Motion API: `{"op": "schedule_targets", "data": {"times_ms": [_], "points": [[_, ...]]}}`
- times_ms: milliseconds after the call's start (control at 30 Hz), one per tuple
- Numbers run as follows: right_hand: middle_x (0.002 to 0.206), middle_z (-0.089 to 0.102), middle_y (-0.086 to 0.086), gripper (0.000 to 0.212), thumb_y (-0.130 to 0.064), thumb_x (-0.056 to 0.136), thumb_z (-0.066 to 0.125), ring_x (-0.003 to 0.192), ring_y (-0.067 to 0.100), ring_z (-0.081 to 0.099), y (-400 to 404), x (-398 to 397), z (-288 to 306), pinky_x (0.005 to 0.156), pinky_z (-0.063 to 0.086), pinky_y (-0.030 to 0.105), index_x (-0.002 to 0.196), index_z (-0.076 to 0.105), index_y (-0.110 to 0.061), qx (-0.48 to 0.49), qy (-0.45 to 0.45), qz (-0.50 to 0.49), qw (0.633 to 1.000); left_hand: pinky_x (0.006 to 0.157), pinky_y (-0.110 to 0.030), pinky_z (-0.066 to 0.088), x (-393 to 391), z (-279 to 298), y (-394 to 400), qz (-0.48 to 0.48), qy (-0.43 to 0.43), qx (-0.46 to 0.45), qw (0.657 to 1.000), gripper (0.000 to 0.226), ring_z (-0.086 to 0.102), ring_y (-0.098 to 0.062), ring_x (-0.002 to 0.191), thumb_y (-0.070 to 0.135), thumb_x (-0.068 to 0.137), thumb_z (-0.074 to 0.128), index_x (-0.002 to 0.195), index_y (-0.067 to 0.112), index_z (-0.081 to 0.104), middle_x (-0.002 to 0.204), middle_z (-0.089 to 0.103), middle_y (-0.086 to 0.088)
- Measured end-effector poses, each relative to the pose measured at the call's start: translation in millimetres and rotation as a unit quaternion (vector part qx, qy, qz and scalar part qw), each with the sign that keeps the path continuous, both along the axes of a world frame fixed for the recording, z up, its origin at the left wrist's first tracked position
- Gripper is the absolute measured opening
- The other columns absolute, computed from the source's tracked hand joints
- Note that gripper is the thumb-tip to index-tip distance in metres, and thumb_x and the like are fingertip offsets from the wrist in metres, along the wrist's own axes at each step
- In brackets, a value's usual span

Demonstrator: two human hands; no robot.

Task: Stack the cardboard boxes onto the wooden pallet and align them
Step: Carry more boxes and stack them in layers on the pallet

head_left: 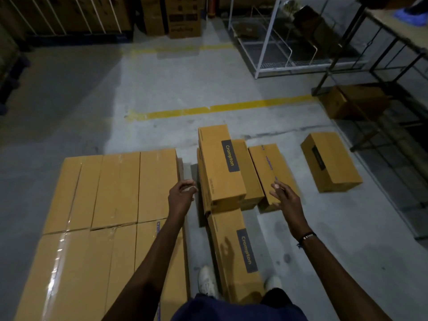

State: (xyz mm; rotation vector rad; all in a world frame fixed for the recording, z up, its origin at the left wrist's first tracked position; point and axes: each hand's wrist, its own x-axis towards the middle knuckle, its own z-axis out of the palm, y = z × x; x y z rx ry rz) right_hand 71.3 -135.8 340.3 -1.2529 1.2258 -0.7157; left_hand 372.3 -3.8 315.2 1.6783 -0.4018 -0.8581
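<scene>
Brown cardboard boxes, taped and stacked (111, 205) at lower left, hid whatever bore them; left hand (181, 195) and right hand (286, 199) hovered empty, fingers loosely spread.

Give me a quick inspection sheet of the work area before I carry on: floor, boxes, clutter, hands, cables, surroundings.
Surface: grey concrete floor with yellow line across it.
Job's things: stacked boxes in a flush layer on the left, pallet itself hidden. Loose boxes on the floor: top Crompton box on others, near Crompton box by the feet, plain box, separate box further right.
Clutter: one box under the dark rack.
Hands: left hand and right hand both reaching, fingers relaxed, holding nothing.
Cables: nothing seen.
Surroundings: white wire rack, dark rack, cartons at the back wall.
</scene>
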Motion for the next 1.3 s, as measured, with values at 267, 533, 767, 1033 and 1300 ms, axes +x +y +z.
{"op": "schedule_targets", "data": {"times_ms": [267,533,767,1033,1300], "points": [[0.145,0.061,0.001,0.043,-0.037,0.107,0.057,0.130,0.017,0.062,-100.5,25.0,-21.6,0.090,0.053,0.027,0.147,0.057,-0.020,0.021,0.022,0.036,0.999,0.092,-0.048,0.060,23.0,-26.2,-82.7,-0.017,-0.050,0.060,0.997,0.024,0.068,-0.020,0.110,0.020,0.090,0.075,0.114,0.021,0.076,0.117,0.073,0.004],[0.144,0.060,0.000,0.042,-0.037,0.109,0.055,0.129,0.015,0.061,-223.4,50.3,-58.6,0.087,0.051,0.024,0.147,0.056,-0.019,0.046,0.047,0.145,0.987,0.093,-0.035,0.052,4.3,-35.4,-181.0,-0.027,-0.093,0.103,0.990,0.032,0.062,-0.015,0.105,0.015,0.096,0.069,0.128,0.018,0.068,0.134,0.063,-0.002],[0.141,0.057,-0.003,0.048,-0.038,0.108,0.056,0.132,0.020,0.059,-308.3,81.8,-107.7,0.098,0.049,0.036,0.151,0.052,-0.017,0.094,0.076,0.210,0.970,0.091,-0.030,0.043,-11.3,-68.9,-261.1,-0.041,-0.120,0.132,0.983,0.039,0.057,-0.031,0.133,0.019,0.102,0.068,0.138,0.009,0.059,0.150,0.055,-0.011],[0.144,0.053,-0.001,0.047,-0.038,0.110,0.052,0.141,0.027,0.052,-353.1,126.9,-210.8,0.108,0.046,0.044,0.153,0.049,-0.018,0.166,0.100,0.180,0.964,0.097,-0.032,0.040,22.3,-165.5,-312.9,-0.084,-0.101,0.206,0.970,0.052,0.052,-0.033,0.137,0.027,0.100,0.070,0.145,0.011,0.053,0.149,0.055,-0.016],[0.161,0.047,0.001,0.044,-0.037,0.112,0.047,0.143,0.025,0.050,-362.2,161.0,-368.1,0.102,0.045,0.041,0.154,0.048,-0.024,0.189,0.075,0.118,0.972,0.122,-0.053,0.030,40.5,-313.1,-348.7,-0.182,-0.228,0.226,0.929,0.076,0.020,-0.035,0.158,0.039,0.096,0.073,0.158,0.012,0.038,0.171,0.022,-0.016]]}}
